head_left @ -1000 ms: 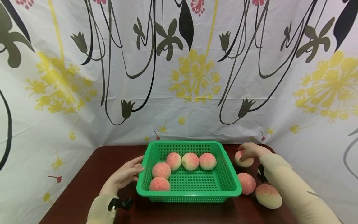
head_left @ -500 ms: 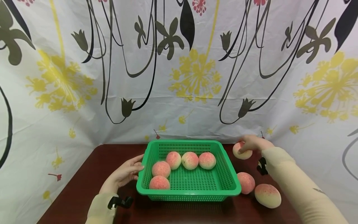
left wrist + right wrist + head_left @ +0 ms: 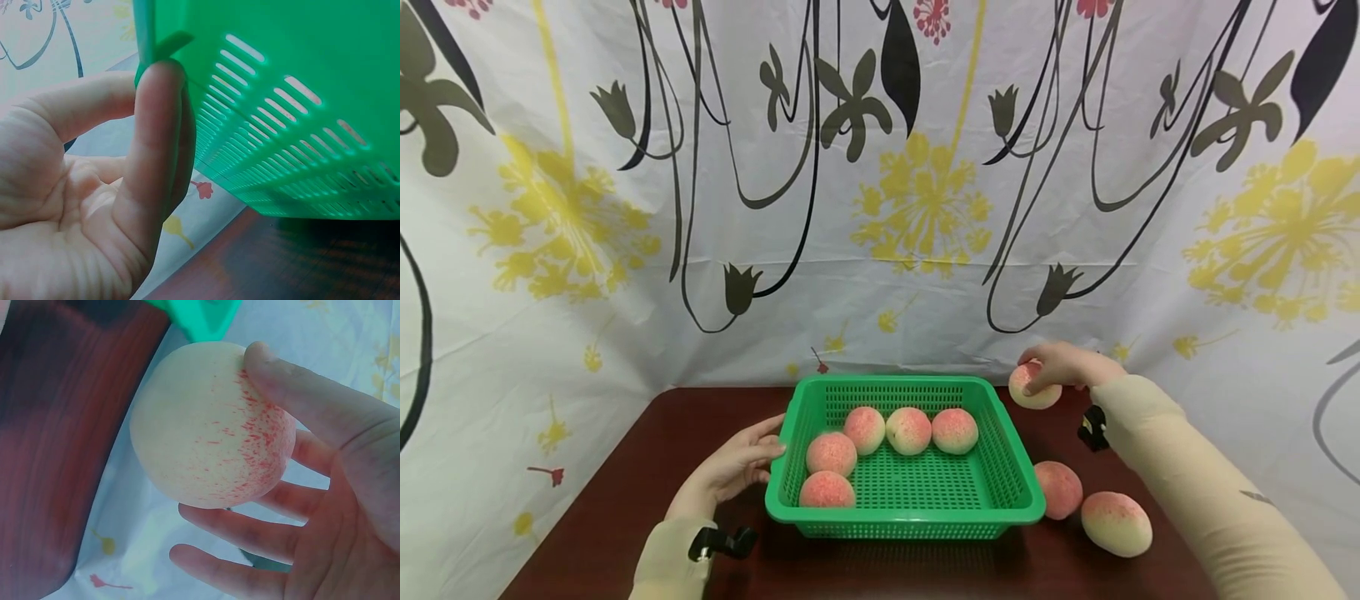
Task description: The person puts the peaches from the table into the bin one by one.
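My right hand holds a pink and cream peach above the table, just beyond the back right corner of the green plastic basket. In the right wrist view, the thumb lies along one side of this peach and fingers support the other. At the basket's left side, my left hand pinches the rim between thumb and fingers, as the left wrist view shows on the slotted basket wall. Several peaches sit inside the basket along its back and left.
To the right of the basket, one peach lies close against its wall, with another peach in front of it. The dark red-brown table ends at a flower-printed white curtain behind and at the sides.
My right hand has lifted the peach off the table and carried it up and leftward toward the basket. The left hand and the basket have stayed in place.
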{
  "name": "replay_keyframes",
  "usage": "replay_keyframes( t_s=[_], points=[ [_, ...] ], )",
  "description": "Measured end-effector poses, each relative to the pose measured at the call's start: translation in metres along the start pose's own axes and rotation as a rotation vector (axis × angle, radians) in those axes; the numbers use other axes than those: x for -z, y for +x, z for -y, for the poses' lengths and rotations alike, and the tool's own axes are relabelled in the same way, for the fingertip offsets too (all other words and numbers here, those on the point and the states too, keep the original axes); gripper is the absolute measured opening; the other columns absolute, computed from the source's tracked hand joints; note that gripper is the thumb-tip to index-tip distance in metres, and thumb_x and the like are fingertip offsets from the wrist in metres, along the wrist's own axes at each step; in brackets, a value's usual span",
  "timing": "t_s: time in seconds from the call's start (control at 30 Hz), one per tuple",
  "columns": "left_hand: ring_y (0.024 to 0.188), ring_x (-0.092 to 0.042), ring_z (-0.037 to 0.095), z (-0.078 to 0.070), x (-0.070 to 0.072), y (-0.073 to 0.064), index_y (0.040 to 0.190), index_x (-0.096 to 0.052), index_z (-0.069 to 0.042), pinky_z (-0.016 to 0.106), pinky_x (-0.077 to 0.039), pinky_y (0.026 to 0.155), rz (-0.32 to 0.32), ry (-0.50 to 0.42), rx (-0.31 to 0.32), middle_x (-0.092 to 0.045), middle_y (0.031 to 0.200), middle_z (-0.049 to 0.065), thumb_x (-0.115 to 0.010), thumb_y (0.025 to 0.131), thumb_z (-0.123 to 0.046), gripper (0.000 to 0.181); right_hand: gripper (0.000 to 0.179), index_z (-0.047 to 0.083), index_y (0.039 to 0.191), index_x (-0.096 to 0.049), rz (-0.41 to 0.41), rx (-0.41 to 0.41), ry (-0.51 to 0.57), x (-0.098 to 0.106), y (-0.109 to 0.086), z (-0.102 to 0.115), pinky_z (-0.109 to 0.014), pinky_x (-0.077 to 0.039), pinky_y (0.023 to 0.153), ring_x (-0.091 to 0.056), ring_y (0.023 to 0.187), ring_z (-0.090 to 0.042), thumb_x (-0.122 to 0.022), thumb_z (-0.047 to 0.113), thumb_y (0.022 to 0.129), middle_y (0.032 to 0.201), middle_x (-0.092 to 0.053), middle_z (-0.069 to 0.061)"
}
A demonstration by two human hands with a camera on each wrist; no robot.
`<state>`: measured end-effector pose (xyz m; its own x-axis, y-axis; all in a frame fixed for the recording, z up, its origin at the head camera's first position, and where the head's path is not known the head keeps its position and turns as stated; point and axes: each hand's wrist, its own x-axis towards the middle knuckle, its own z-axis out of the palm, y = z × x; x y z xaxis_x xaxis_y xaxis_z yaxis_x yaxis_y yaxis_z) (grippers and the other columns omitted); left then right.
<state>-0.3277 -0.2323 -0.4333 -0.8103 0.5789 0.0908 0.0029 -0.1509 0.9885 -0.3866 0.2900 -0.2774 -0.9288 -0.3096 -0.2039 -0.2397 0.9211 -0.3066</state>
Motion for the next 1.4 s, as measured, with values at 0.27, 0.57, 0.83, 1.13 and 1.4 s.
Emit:
replay_keyframes(
  t_s=[0.27, 0.57, 0.83, 1.13, 1.4],
  points=[
    [0.082, -0.068, 0.013, 0.0, 0.001, 0.0, 0.155, -0.008, 0.0, 0.024, -0.056, 0.063, 0.0, -0.004, -0.002, -0.065, 0.105, 0.007, -0.047, 0.101, -0.001, 0.067, 0.055, -0.006, 0.127, -0.057, -0.029, 0.142, -0.007, 0.001, 0.001, 0.025, -0.049, -0.047, 0.086, -0.052, 0.113, -0.039, -0.077, 0.017, 0.081, 0.127, -0.054, -0.026],
    [0.082, -0.068, 0.013, -0.001, 0.0, -0.001, 0.155, -0.008, 0.0, 0.024, -0.056, 0.063, -0.002, -0.011, -0.001, -0.065, 0.105, 0.007, -0.047, 0.101, -0.001, 0.067, 0.055, 0.0, 0.131, -0.057, -0.009, 0.163, -0.054, 0.0, 0.008, 0.051, -0.042, -0.048, 0.076, -0.055, 0.101, -0.03, -0.075, 0.02, 0.084, 0.127, -0.055, -0.021],
    [0.082, -0.068, 0.014, 0.0, 0.0, -0.001, 0.155, -0.008, 0.0, 0.025, -0.056, 0.065, 0.006, -0.005, 0.002, -0.065, 0.108, 0.009, -0.046, 0.101, -0.001, 0.066, 0.052, 0.005, 0.13, -0.06, -0.005, 0.199, -0.153, -0.009, 0.016, 0.07, -0.049, -0.048, 0.085, -0.055, 0.112, -0.035, -0.075, 0.022, 0.084, 0.127, -0.058, -0.016],
    [0.08, -0.068, 0.013, -0.003, -0.003, -0.002, 0.155, -0.007, -0.001, 0.025, -0.056, 0.064, 0.0, -0.015, 0.0, -0.064, 0.107, 0.01, -0.048, 0.1, -0.001, 0.068, 0.052, 0.006, 0.131, -0.059, 0.046, 0.241, -0.139, -0.022, 0.026, 0.092, -0.049, -0.046, 0.089, -0.053, 0.117, -0.036, -0.074, 0.023, 0.085, 0.131, -0.055, -0.017],
    [0.083, -0.068, 0.014, -0.002, -0.002, -0.001, 0.155, -0.008, -0.001, 0.026, -0.056, 0.065, 0.015, -0.016, -0.012, -0.065, 0.109, 0.012, -0.047, 0.101, -0.001, 0.067, 0.052, 0.006, 0.131, -0.06, 0.117, 0.266, -0.165, -0.038, 0.038, 0.107, -0.043, -0.049, 0.084, -0.056, 0.111, -0.029, -0.076, 0.024, 0.085, 0.127, -0.058, -0.012]
  ],
)
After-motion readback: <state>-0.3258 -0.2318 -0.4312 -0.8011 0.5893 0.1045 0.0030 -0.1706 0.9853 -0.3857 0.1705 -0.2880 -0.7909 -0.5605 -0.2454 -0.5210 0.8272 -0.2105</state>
